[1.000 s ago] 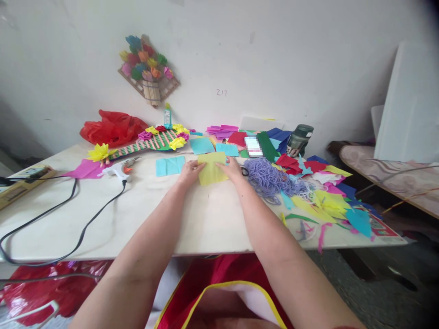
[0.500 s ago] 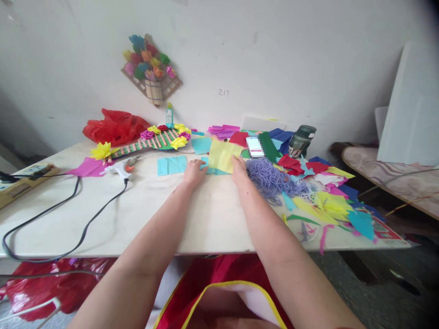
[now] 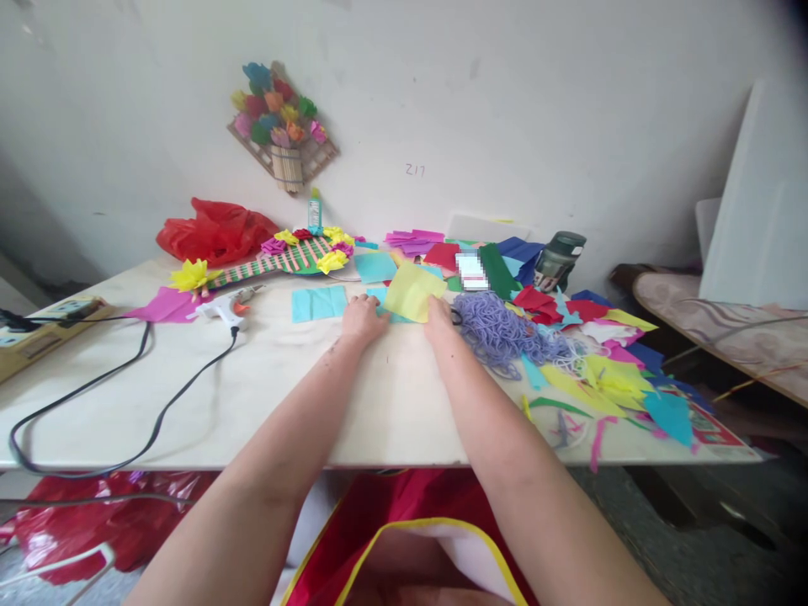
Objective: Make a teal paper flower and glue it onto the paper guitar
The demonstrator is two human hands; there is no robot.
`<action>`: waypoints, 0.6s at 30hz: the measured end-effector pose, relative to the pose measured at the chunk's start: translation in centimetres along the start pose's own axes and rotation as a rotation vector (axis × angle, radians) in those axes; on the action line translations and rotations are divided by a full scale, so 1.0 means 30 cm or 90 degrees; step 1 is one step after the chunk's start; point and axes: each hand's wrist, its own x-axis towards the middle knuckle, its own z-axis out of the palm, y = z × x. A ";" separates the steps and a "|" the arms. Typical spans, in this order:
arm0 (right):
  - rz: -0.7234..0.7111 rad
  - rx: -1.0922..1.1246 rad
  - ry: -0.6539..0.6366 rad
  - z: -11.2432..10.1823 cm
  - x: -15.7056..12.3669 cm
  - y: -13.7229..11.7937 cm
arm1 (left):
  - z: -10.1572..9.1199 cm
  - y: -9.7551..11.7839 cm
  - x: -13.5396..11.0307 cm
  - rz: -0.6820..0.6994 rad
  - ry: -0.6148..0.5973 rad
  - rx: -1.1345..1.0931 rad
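Note:
My right hand (image 3: 440, 316) pinches the lower right corner of a yellow paper square (image 3: 411, 292), which is tilted over blue paper on the table. My left hand (image 3: 364, 319) rests on the table with its fingers lying over a light blue paper piece (image 3: 380, 295), just left of the yellow square. Beside its fingertips, on the left, a creased light blue paper strip (image 3: 319, 304) lies flat. Another blue sheet (image 3: 374, 268) is behind the yellow one. The right fingertips are partly hidden.
A pile of purple yarn (image 3: 498, 324) lies right of my hand, among paper scraps (image 3: 609, 380). At left are a glue gun (image 3: 220, 311) with its cord, a power strip (image 3: 54, 324) and a flower-decorated craft piece (image 3: 278, 263). A dark bottle (image 3: 559, 259) stands at the back right.
The yellow square has tilted and come slightly lower with my right hand. My left hand has shifted a little to the right over the blue paper.

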 end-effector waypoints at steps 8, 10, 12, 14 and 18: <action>0.197 0.135 0.063 -0.004 0.002 -0.010 | -0.003 0.010 0.002 -0.022 -0.019 0.046; 0.200 0.140 0.070 -0.008 0.001 -0.015 | 0.001 -0.001 0.006 -0.031 -0.018 0.034; 0.199 0.139 0.072 -0.011 -0.003 -0.019 | 0.003 -0.006 0.007 -0.036 -0.014 0.017; 0.197 0.136 0.071 -0.013 -0.008 -0.023 | 0.001 -0.002 0.005 -0.040 -0.004 0.006; 0.203 0.131 0.069 -0.015 -0.018 -0.031 | -0.004 0.022 -0.004 -0.044 0.008 0.027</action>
